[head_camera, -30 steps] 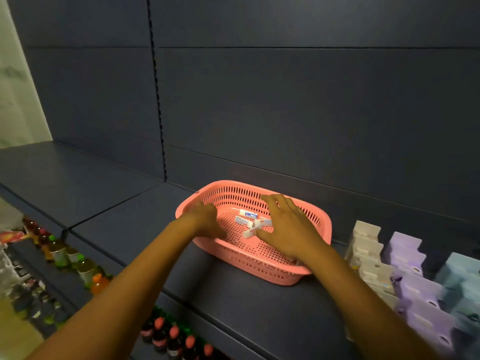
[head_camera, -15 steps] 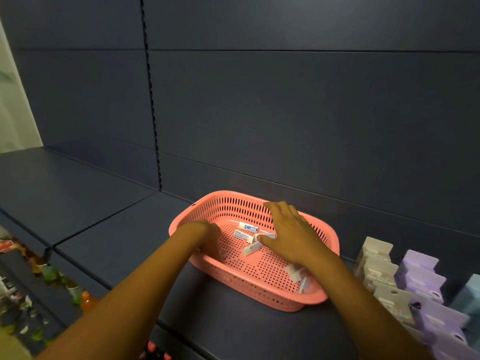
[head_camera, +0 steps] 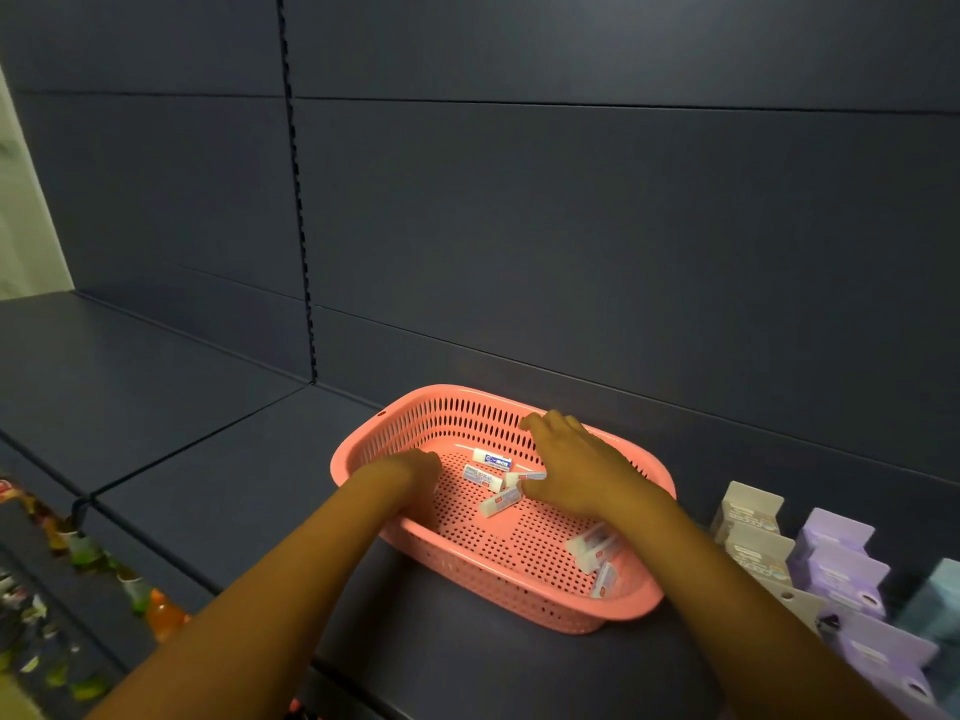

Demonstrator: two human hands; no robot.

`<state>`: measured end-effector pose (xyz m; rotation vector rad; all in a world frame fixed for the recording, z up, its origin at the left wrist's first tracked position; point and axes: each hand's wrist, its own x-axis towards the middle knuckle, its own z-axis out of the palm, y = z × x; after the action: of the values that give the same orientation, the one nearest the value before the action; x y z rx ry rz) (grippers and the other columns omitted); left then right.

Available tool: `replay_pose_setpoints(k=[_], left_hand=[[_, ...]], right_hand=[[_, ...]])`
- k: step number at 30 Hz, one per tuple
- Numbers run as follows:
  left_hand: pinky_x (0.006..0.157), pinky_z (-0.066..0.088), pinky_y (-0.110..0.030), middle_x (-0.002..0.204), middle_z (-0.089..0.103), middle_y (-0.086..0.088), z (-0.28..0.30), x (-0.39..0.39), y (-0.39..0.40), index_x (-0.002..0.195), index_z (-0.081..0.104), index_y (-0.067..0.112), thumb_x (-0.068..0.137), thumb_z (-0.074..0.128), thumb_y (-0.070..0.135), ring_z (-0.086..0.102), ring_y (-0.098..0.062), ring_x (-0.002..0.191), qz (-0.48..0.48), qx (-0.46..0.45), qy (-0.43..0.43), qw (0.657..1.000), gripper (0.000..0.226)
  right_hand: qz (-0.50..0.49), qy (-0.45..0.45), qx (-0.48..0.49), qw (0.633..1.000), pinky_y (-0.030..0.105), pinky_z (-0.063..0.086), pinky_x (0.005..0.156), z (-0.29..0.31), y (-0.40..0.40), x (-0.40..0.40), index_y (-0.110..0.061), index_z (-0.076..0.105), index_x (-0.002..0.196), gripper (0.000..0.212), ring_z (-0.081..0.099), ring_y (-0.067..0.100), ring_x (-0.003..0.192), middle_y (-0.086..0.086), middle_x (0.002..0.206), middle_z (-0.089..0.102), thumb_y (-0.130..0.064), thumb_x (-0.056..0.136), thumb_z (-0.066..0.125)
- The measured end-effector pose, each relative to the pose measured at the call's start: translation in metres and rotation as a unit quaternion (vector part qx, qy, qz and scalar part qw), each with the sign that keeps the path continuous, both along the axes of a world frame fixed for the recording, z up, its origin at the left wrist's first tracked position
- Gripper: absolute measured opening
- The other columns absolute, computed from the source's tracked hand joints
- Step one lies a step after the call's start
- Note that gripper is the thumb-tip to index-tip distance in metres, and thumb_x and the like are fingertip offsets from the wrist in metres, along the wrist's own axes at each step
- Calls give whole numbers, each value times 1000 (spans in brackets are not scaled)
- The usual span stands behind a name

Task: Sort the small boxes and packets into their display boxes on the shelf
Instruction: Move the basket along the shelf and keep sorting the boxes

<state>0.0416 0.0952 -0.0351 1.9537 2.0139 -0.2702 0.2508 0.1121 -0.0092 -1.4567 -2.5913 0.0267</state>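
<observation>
Both hands are reaching into the basket; right hand spread over packets, left hand unclear; gathering like packets together is looking wise.

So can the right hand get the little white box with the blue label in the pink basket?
Probably yes. The right hand is already inside the pink basket, and the white box with the blue label lies uncovered on the basket floor, just left of its fingers, with nothing in between.

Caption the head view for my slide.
Both hands, left and right, reach into a pink perforated plastic basket of small white packets on a dark blue shelf.
</observation>
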Motion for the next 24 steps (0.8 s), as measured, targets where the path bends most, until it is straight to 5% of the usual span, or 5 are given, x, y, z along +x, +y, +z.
replay_pose_setpoints(k=[7, 11, 16, 24], left_hand=[[79, 54, -26, 101, 56, 3, -1, -4, 1, 123, 47, 16, 81, 72, 20, 58, -13, 90, 33, 107, -78, 991, 49], [66, 49, -20, 95, 57, 7, 2, -8, 1, 115, 48, 15, 82, 72, 19, 58, -10, 80, 60, 205, -133, 968, 41], [67, 56, -28, 103, 61, 4, 9, -13, -3, 113, 47, 16, 81, 72, 22, 63, -14, 81, 90, 269, -196, 939, 42], [66, 57, -38, 96, 58, -3, 22, -21, -12, 105, 47, 14, 80, 71, 20, 64, -22, 77, 138, 297, -266, 906, 35]], right_hand=[[19, -113, -157, 981, 48, 40, 103, -14, 28, -22, -34, 9, 148, 108, 28, 22, 133, -2, 144, 26, -41, 65, 79], [8, -122, -195, 973, 49, 38, 104, -19, 41, -31, -37, 5, 148, 109, 23, 24, 138, -4, 151, 18, -45, 65, 75], [7, -112, -200, 973, 50, 34, 107, -27, 51, -38, -35, 8, 148, 109, 20, 25, 140, -2, 152, 15, -51, 61, 70], [36, -28, -185, 982, 28, 45, 63, -37, 55, -53, -24, 30, 132, 84, 53, 19, 93, 2, 121, 39, -38, 65, 78]])
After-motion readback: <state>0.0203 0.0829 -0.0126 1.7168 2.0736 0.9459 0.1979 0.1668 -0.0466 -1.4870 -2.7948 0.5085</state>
